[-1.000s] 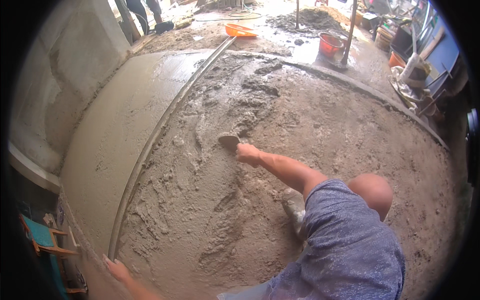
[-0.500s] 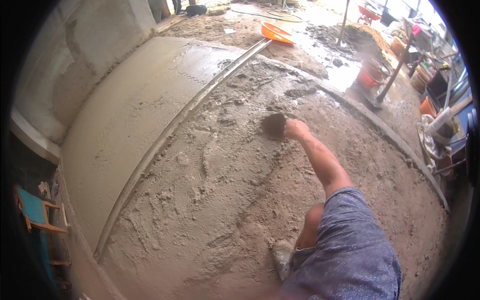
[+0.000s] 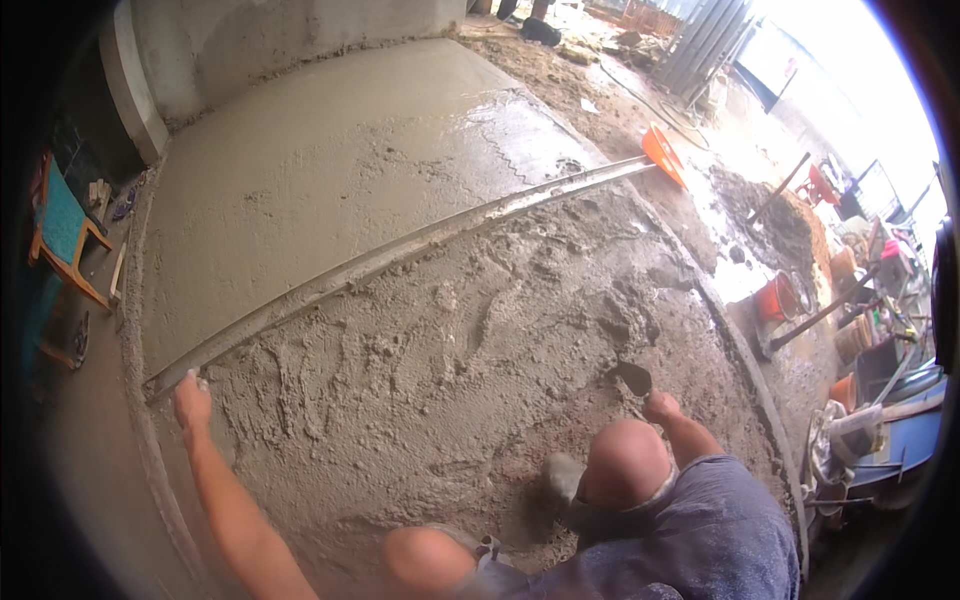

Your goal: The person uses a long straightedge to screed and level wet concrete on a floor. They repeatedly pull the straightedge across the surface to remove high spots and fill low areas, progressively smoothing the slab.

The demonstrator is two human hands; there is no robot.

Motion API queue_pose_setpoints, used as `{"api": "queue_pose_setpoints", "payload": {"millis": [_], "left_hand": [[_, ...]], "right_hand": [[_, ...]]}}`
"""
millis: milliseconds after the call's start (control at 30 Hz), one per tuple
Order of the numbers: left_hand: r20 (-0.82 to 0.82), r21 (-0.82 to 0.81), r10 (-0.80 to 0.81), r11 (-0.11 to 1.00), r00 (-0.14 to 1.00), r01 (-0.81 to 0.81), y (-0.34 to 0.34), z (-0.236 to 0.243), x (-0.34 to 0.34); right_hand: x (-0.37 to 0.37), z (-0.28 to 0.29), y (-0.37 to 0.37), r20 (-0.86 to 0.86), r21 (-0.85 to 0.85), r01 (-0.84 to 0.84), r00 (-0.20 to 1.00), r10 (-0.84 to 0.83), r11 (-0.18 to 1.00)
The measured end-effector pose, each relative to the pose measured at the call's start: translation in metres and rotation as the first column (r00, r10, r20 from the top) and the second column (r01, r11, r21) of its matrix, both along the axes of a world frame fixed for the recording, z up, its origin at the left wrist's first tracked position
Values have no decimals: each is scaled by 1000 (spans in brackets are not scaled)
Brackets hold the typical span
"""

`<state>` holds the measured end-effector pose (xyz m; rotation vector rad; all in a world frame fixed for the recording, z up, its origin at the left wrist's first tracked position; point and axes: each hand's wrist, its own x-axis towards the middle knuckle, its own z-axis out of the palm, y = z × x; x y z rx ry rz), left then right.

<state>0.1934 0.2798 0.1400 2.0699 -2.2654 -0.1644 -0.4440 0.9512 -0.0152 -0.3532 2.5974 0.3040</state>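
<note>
My right hand [image 3: 660, 406] is closed around the handle of a trowel [image 3: 632, 378], its dark blade low over the rough wet concrete [image 3: 420, 370]. On the left, my left hand [image 3: 192, 402] is at the near end of a long straight screed bar [image 3: 400, 258], fingers closed at its edge. The bar lies across the concrete. Beyond it the concrete surface [image 3: 300, 160] is smooth and level; on my side it is lumpy and ridged. My knees and one boot [image 3: 563, 474] are down close to the rough part.
An orange basin [image 3: 664, 155] leans at the bar's far end. A raised edge [image 3: 745, 370] borders the concrete on the right, with an orange-red bucket [image 3: 776, 298] and a long-handled tool beyond. A teal chair [image 3: 66, 225] stands left, below a wall [image 3: 290, 35].
My left hand has come into view and taken hold of the bar's near end. The right hand with the trowel has drawn back toward me. The view has turned to the left.
</note>
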Motion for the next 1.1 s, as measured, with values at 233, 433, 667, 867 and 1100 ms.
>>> {"api": "queue_pose_setpoints", "payload": {"millis": [233, 433, 667, 867, 1100], "left_hand": [[-17, 168, -265, 950, 964, 264, -59, -130, -197], [121, 168, -323, 939, 939, 301, -62, -211, -310], [278, 162, -207, 973, 938, 167, -78, -237, -338], [166, 28, -241, 971, 956, 239, -101, -244, -321], [195, -39, -438, 890, 877, 454, -112, -282, -261]], "right_hand": [[-171, 4, -196, -363, -135, -446, 853, 374, 885], [-209, -50, -476, -320, -411, -650, 759, 567, 639], [-221, -102, -593, -275, -361, -790, 598, 753, 496], [-257, -99, -612, -340, -310, -874, 469, 815, 374], [-230, -114, -613, -312, -413, -810, 556, 771, 416]]}}
